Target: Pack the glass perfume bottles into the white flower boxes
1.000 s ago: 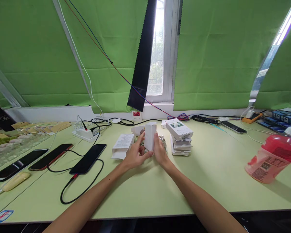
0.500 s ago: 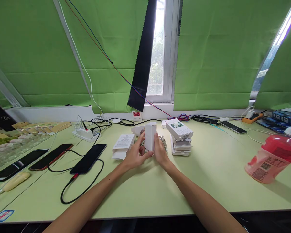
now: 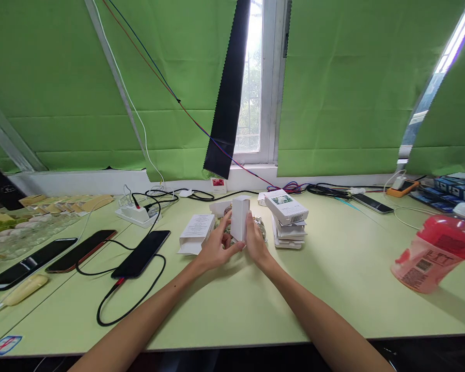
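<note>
Item held — a small white box [image 3: 240, 218], upright, above the middle of the pale green worktop [image 3: 344, 279]. We had our left hand [image 3: 216, 248] on its left face and lower edge, and our right hand [image 3: 257, 242] against its right side; the fingers of both were curled closed around it, thumbs to the front. Behind the box lay something shiny that we could not make out.

Just left of the hands: an opened white carton [image 3: 196, 233] lying flat, printed side up. Just right: a stack of white boxes [image 3: 287, 219], the topmost tilted and showing a barcode.

Further left — a black phone [image 3: 141, 253] on a black cable, then two more phones [image 3: 54, 256] side by side, and a white power strip [image 3: 135, 213] toward the wall. Far right, well apart from the hands: a pink bottle [image 3: 434, 253] lying on its side, and a dark phone [image 3: 372, 203] near the back edge. Green sheeting [image 3: 349, 88] covered the window behind.
</note>
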`<state>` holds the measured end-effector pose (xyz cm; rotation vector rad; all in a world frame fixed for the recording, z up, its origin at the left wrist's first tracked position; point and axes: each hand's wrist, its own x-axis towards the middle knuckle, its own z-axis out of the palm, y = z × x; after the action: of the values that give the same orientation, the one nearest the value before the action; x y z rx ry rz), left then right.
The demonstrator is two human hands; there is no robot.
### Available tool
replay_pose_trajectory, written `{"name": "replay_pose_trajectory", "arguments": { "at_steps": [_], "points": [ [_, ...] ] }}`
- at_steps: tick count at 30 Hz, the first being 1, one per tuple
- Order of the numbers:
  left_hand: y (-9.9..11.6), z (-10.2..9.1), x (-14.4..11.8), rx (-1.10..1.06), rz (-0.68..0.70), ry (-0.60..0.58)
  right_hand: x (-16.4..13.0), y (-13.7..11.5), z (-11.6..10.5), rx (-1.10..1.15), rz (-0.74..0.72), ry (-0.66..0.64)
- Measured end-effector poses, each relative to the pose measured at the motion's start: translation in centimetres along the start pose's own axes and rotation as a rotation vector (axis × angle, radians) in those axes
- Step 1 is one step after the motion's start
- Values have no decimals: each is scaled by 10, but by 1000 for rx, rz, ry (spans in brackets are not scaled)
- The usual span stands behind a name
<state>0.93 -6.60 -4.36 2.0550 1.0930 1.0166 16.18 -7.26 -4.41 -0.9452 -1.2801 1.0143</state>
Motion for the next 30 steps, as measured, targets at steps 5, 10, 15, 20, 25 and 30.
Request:
{"name": "replay_pose_trajectory", "arguments": {
  "at_steps": [5,10,15,20,25,30],
  "points": [
    [0,0,0,-11,10,3,1,2,0,-7,-17,6],
    [-3,0,0,-11,12,8,2,4,0,-8,-31,17],
    [-4,1,0,-20,21,25,2,3,0,2,-12,-1],
    [-4,1,1,-26,22,31,3,4,0,-12,-12,16],
    [-4,1,1,-19,12,13,2,4,0,2,-1,-11],
    [-3,1,1,-15,17,27,1,2,0,16,3,-17]
  ]
}}
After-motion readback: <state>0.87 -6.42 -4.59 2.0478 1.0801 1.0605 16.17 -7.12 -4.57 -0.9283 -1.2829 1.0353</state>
